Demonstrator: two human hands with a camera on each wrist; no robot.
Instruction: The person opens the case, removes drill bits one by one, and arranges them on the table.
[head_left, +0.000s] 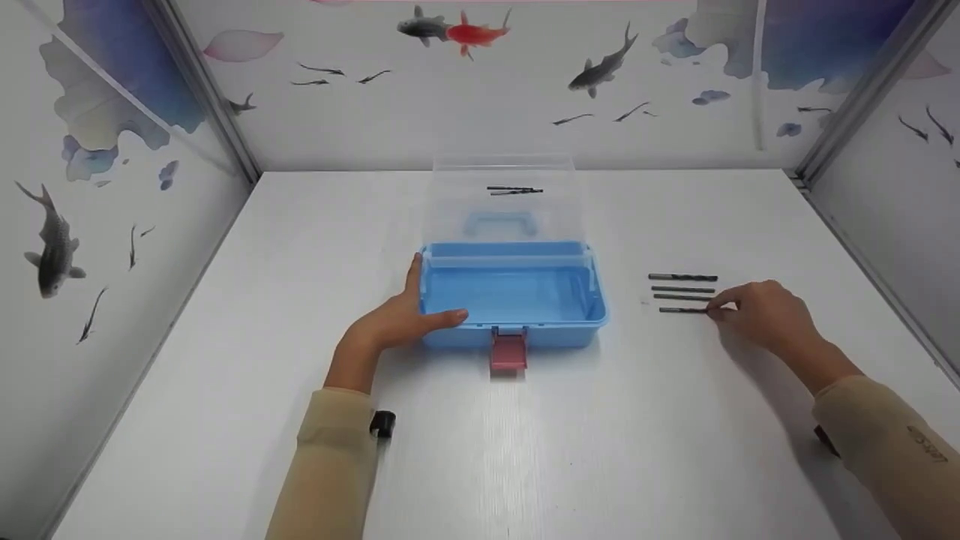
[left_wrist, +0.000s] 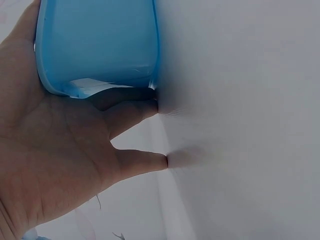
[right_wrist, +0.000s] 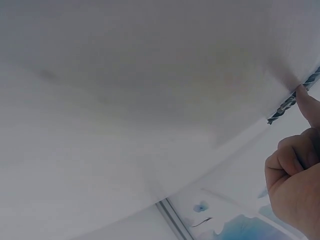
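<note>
A blue toolbox (head_left: 517,337) stands with its clear lid (head_left: 555,214) folded back. My left hand (head_left: 390,319) rests against its left end, thumb over the front rim. In the left wrist view, straight, spread fingers (left_wrist: 135,117) reach down beside the box wall, fingertips at the table. My right hand (head_left: 772,315) pinches the right end of a thin drill bit (head_left: 682,310), nearest the front of a short row. Just behind lie other drill bits (head_left: 682,277), side by side. In the right wrist view a fingertip touches a fluted bit (right_wrist: 285,107).
Within the clear lid's outline are a few dark drill bits (head_left: 515,190) and a blue handle (head_left: 501,220). A red latch (head_left: 509,352) hangs open at the box front. Printed panels (head_left: 525,90) wall in the white table (head_left: 562,450) at the back and sides.
</note>
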